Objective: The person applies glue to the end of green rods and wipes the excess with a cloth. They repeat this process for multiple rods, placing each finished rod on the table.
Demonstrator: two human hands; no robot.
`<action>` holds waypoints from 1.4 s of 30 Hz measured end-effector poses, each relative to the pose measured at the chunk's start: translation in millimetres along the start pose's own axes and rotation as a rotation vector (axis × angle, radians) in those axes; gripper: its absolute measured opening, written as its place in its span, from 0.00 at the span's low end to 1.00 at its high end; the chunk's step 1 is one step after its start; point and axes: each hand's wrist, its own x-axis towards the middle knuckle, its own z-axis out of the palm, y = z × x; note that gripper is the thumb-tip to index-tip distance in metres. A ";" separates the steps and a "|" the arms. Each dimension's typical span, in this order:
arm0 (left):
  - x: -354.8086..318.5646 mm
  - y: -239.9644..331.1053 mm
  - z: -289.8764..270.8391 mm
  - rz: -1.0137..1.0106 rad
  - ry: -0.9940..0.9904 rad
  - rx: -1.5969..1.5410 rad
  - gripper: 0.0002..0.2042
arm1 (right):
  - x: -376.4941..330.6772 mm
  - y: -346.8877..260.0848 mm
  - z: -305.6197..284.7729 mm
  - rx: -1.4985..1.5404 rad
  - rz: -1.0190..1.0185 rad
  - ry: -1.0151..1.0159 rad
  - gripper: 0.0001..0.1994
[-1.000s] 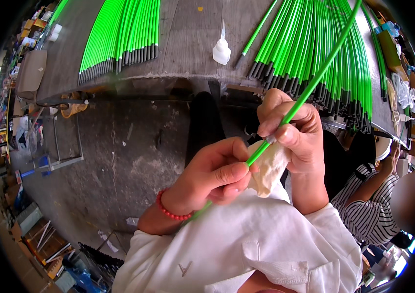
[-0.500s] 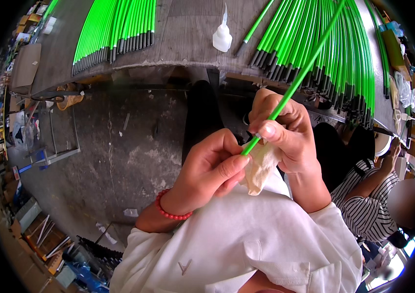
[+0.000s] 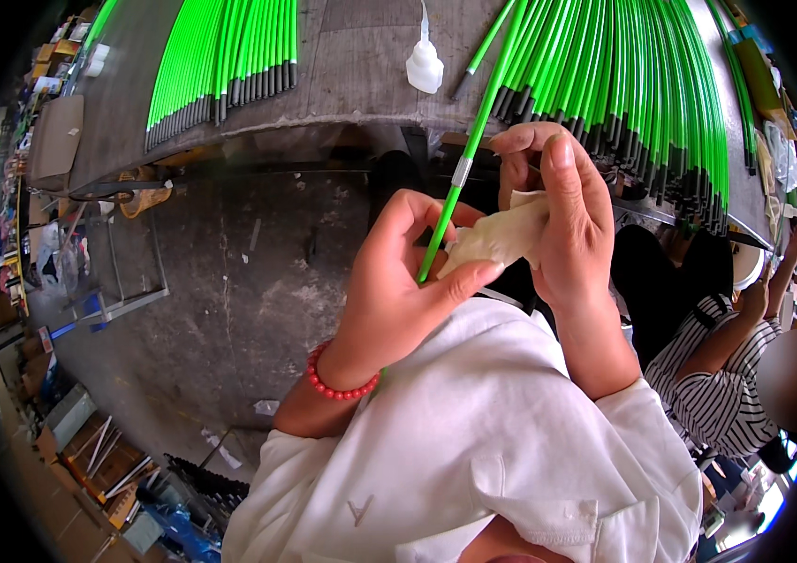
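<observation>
Rods (image 3: 229, 56) lie in a green bunch on worktop (image 3: 361, 66), far left. L hand (image 3: 398, 291) has grip shut on green rod (image 3: 459, 169), mid pic. White glue bottle (image 3: 424, 66) stands behind. R hand (image 3: 562, 216) pinches cloth (image 3: 497, 239) w/ closed grip, touching rod.

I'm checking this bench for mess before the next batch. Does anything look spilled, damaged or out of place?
Nothing stands out. The green rods lie in neat fanned rows on the table, and the white squeeze bottle stands upright with no spill visible. The left hand and right hand hold one green rod and a crumpled cloth.
</observation>
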 end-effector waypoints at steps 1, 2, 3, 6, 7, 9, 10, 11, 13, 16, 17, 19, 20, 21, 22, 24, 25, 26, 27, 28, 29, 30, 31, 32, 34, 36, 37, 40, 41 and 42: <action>0.9 7.0 1.7 -0.042 0.022 0.011 0.16 | -0.4 0.4 -3.5 -0.002 -0.035 -0.040 0.17; 0.5 7.5 -0.7 -0.052 0.026 0.014 0.15 | -0.8 0.3 -4.8 -0.024 -0.058 -0.058 0.17; 0.7 7.1 -4.3 -0.064 0.028 0.015 0.15 | -1.3 0.5 -5.8 -0.048 -0.079 -0.075 0.16; 3.7 8.4 -4.0 -0.005 0.041 -0.070 0.13 | -5.7 -9.5 -15.1 -0.052 0.136 -0.259 0.15; 4.7 9.8 -4.5 0.010 0.036 -0.081 0.13 | -7.5 -8.9 -17.6 -0.074 0.190 -0.290 0.15; 4.6 9.1 -5.3 0.024 0.029 -0.080 0.13 | -9.9 -12.0 -16.2 -0.074 0.337 -0.308 0.14; 4.6 8.6 -5.9 0.032 0.028 -0.079 0.13 | -9.2 -11.6 -20.4 -0.086 0.372 -0.335 0.14; 4.0 8.3 -5.9 0.032 0.025 -0.081 0.13 | -8.7 -11.9 -28.8 -0.098 0.407 -0.363 0.13; 4.6 13.6 -4.6 0.014 0.035 -0.122 0.12 | -9.2 -10.1 -37.7 -0.068 0.358 -0.376 0.09; 1.6 22.0 -0.3 -0.027 0.077 -0.231 0.11 | -11.4 -14.5 -37.6 -0.056 0.270 -0.116 0.07; 0.7 23.6 0.8 -0.034 0.077 -0.255 0.11 | -8.4 -8.8 -42.0 -0.043 0.183 -0.030 0.06; -0.7 25.4 4.8 -0.056 0.064 -0.284 0.10 | -5.9 -9.8 -40.0 -0.046 0.074 0.142 0.07; -1.4 25.1 6.3 -0.063 0.054 -0.301 0.10 | -5.1 -7.8 -38.7 -0.047 0.010 0.202 0.08; -1.6 24.9 7.9 -0.071 0.043 -0.319 0.10 | -7.3 -7.3 -37.0 -0.067 0.007 0.182 0.08; -1.8 24.8 9.7 -0.080 0.032 -0.337 0.10 | -11.0 -8.4 -32.1 -0.088 0.005 0.163 0.09; -0.4 25.1 14.1 -0.077 0.052 -0.312 0.10 | -17.7 -11.1 -18.8 -0.108 -0.006 0.062 0.08; 0.5 22.7 14.5 -0.061 0.039 -0.304 0.10 | -20.1 -11.1 -13.8 -0.053 -0.038 0.007 0.08; 1.5 20.4 14.9 -0.045 0.025 -0.297 0.10 | -21.7 -11.3 -10.6 0.002 -0.070 -0.048 0.08; 1.7 18.9 15.2 -0.033 0.025 -0.307 0.09 | -21.5 -11.5 -10.7 -0.048 -0.140 -0.102 0.08; 2.0 17.6 15.5 -0.021 0.024 -0.318 0.09 | -21.4 -11.6 -10.8 -0.098 -0.209 -0.156 0.09; 2.5 16.5 15.8 -0.009 0.023 -0.329 0.09 | -22.2 -12.1 -9.9 -0.077 -0.223 -0.134 0.09; 2.3 15.2 15.6 -0.006 0.021 -0.348 0.09 | -21.4 -12.0 -11.2 -0.109 -0.256 -0.157 0.09; 2.2 14.1 15.3 -0.002 0.018 -0.368 0.09 | -19.9 -12.1 -13.4 -0.141 -0.288 -0.180 0.09; 2.2 13.5 15.2 0.001 0.015 -0.388 0.09 | -18.8 -12.2 -14.6 -0.172 -0.321 -0.203 0.09; 1.4 14.9 17.0 -0.062 0.006 -0.405 0.08 | -17.9 -12.8 -13.7 -0.186 -0.324 -0.225 0.09; 0.8 14.9 18.3 -0.098 -0.009 -0.418 0.08 | -17.7 -14.3 -14.1 -0.200 -0.324 -0.239 0.09; 0.5 14.1 18.8 -0.103 -0.019 -0.422 0.08 | -17.8 -15.4 -14.9 -0.205 -0.322 -0.242 0.09; 1.1 10.9 18.1 -0.117 -0.051 -0.434 0.07 | -19.3 -16.0 -17.7 -0.202 -0.309 -0.240 0.09; 1.3 10.2 17.8 -0.122 -0.061 -0.438 0.07 | -20.1 -16.0 -18.4 -0.197 -0.303 -0.238 0.09; 1.6 11.2 18.7 -0.143 -0.060 -0.420 0.07 | -20.9 -16.3 -19.4 -0.181 -0.299 -0.234 0.10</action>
